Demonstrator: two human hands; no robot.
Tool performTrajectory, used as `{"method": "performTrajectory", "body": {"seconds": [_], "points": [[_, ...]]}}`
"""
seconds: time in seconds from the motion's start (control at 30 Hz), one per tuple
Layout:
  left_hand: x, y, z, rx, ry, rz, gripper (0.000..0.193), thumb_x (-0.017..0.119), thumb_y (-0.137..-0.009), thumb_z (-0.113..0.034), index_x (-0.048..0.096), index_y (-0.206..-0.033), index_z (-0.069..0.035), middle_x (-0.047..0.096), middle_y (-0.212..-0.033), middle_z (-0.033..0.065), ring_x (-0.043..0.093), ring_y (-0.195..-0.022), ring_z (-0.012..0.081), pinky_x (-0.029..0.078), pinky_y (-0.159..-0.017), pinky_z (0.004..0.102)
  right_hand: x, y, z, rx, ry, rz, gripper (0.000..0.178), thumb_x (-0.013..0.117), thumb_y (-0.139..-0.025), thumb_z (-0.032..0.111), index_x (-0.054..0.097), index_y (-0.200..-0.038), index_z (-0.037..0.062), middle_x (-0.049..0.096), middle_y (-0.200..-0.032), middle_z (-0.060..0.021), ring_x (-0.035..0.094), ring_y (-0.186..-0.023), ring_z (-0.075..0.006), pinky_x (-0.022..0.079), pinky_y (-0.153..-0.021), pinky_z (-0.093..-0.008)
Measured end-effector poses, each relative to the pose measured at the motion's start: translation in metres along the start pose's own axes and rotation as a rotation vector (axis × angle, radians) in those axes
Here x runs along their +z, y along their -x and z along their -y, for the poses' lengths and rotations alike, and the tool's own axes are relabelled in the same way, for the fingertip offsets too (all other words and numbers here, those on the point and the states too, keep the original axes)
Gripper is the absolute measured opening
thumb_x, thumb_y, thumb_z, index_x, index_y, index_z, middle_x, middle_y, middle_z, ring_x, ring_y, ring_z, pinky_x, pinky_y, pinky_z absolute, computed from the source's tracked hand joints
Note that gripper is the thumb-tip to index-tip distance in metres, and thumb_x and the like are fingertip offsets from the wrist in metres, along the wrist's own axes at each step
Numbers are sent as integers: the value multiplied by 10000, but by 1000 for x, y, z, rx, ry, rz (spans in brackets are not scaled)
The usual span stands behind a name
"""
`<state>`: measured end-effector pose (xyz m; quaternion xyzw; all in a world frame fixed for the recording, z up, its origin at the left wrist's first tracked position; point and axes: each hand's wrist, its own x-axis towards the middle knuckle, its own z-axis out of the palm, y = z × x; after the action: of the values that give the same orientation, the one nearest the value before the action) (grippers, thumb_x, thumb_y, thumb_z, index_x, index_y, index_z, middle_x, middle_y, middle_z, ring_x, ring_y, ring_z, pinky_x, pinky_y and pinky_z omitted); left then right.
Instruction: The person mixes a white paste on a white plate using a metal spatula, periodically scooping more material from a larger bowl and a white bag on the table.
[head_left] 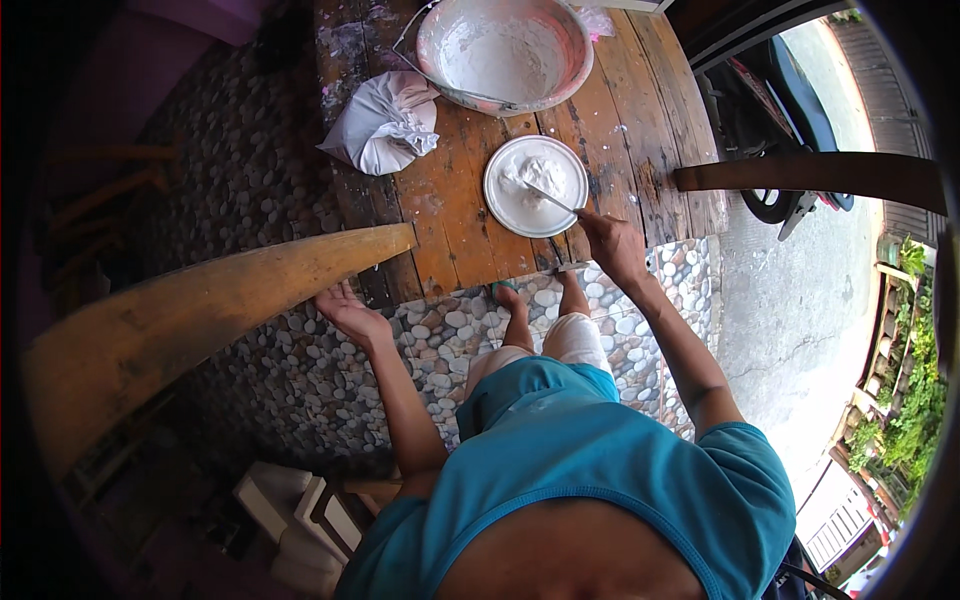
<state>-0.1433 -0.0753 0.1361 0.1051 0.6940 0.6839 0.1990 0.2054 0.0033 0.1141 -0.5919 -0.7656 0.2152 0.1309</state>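
My right hand (pixel 612 246) is closed around a thin metal tool (pixel 548 196) whose tip lies in white paste on a round white plate (pixel 508 198). The plate sits near the front edge of a worn wooden table (pixel 450 220). My left hand (pixel 350 312) is open, palm up, under the end of a long wooden beam (pixel 230 290) that slants in from the left. Beyond the plate stands a large pink basin (pixel 572 62) smeared inside with white paste.
A tied grey sack (pixel 385 125) lies on the table left of the basin. The floor is pebble-patterned tile (pixel 450 340). A parked motorbike (pixel 780 110) stands at the right, and a second wooden beam (pixel 810 172) reaches in there. White blocks (pixel 290 510) lie at lower left.
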Motion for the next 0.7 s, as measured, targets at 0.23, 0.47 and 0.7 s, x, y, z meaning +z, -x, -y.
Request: {"method": "performTrajectory", "body": {"seconds": [0.23,0.47,0.7], "points": [[15,-32,-34,162,310,540,617,291,-997,-478,322,-1412,-22,368,-1440,173,393,-1319,266,333,-1105,414,-18,-7,-22,225,-166,102,230,556,-924,224,691,-1059,95,661,-683,-154,663,-616,-311,514,-555,-386],[0,51,68,-150,-116,14,441,362,-986,-312,387,-1348,-62,504,-1225,77,481,-1144,184,389,-948,321,-21,19,-65,527,-740,404,330,472,-983,261,649,-1078,-1,597,-620,-38,575,-465,-103,454,-428,-244],[34,101,115,-172,-288,491,333,484,-949,-205,493,-1248,-56,545,-1120,56,532,-995,153,415,-869,303,41,14,-55,587,-967,308,362,497,-993,346,630,-1033,11,562,-654,10,514,-473,-57,385,-412,-196]]}}
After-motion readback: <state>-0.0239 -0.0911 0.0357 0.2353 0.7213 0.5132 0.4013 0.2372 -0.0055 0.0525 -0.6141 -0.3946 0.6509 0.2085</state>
